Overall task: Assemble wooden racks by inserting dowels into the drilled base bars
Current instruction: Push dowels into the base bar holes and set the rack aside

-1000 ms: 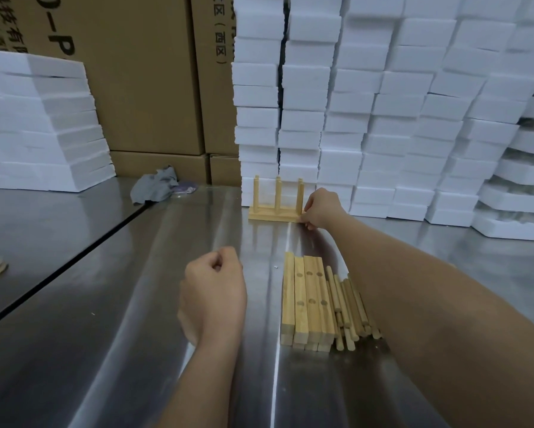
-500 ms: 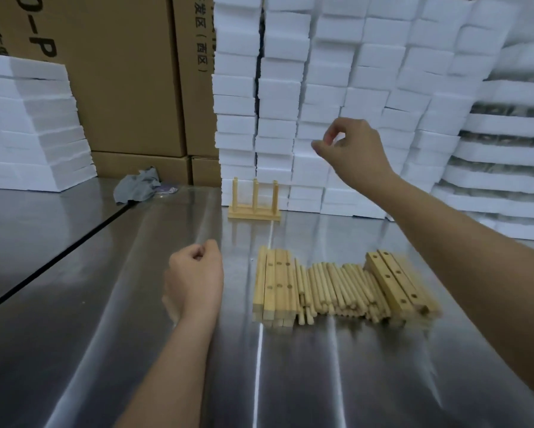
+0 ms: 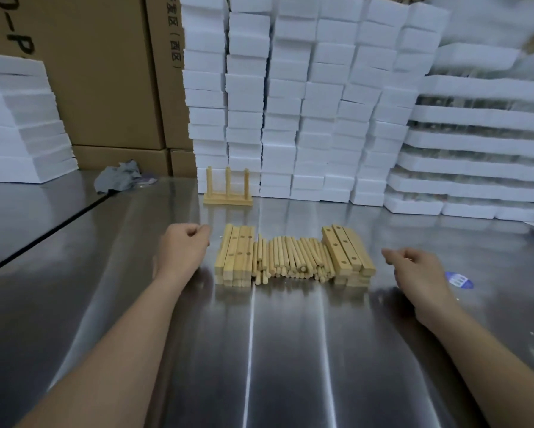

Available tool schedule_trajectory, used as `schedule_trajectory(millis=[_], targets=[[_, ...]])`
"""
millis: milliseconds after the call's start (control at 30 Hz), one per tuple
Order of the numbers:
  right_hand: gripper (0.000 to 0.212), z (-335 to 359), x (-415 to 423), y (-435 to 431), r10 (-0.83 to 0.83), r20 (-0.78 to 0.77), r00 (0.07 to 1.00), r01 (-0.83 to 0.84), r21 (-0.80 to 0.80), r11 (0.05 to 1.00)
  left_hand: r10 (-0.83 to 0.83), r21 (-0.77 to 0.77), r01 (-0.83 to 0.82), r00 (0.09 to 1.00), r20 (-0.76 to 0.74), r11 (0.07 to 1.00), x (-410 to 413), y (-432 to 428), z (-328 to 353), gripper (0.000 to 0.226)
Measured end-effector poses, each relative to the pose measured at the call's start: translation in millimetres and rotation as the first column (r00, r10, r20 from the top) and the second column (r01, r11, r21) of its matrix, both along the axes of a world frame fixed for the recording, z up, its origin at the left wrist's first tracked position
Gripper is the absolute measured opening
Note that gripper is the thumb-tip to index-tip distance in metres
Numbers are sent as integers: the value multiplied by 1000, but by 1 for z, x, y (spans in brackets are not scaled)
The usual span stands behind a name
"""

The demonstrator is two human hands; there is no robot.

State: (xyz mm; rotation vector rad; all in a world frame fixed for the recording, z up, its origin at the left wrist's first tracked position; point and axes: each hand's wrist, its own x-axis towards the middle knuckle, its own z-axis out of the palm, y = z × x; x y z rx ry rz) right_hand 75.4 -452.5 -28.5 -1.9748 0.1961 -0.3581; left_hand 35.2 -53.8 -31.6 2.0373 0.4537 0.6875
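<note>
Standing upright at the far side of the polished steel table (image 3: 74, 304), just in front of the stacked white foam blocks (image 3: 305, 118), is one finished pale wooden rack with three dowels (image 3: 227, 189). No hand touches it. One second earlier the right hand (image 3: 414, 270) was at this rack's right end. It has since lifted away and come back to the near side, and is now just right of the right-hand stack of drilled wooden base bars (image 3: 347, 254). Its fingers are loosely curled and grasp nothing.

The left hand (image 3: 182, 251) has stayed put, clenched into a fist with nothing visible in it, just left of the left-hand stack of drilled base bars (image 3: 236, 257). Between the two stacks lies the loose pile of round wooden dowels (image 3: 290, 257).

Judgement: the rack has been set aside and released, so one unit is done and a fresh cycle is due, probably starting with a base bar from either stack.

A crumpled grey rag (image 3: 118, 179) lies far left, and a blue sticker (image 3: 458, 279) lies right of the right hand.
</note>
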Motion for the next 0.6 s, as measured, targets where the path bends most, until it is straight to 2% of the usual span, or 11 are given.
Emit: schedule_trajectory(millis=[200,300,367,467,533,600], targets=[[37,0,1,10,142,87,986,-121,-217,969,-11,29,11,1000,-27,1000,2,-4,0,38],[35,6,-7,11,238,152,959,-204,-205,957,-38,58,41,998,-46,997,4,-2,-2,39],[35,9,-12,10,386,140,912,-354,-207,912,-44,73,47,998,-45,996,6,0,-3,39],[60,9,-15,7,570,16,822,-534,-325,780,-59,93,63,997,-44,994,9,2,-6,38],[73,4,-12,4,588,-2,809,-537,-411,737,-65,109,71,996,-53,991,9,2,-7,37],[75,1,-9,4,580,30,814,-503,-461,731,-64,130,72,996,-63,989,9,2,-7,35]])
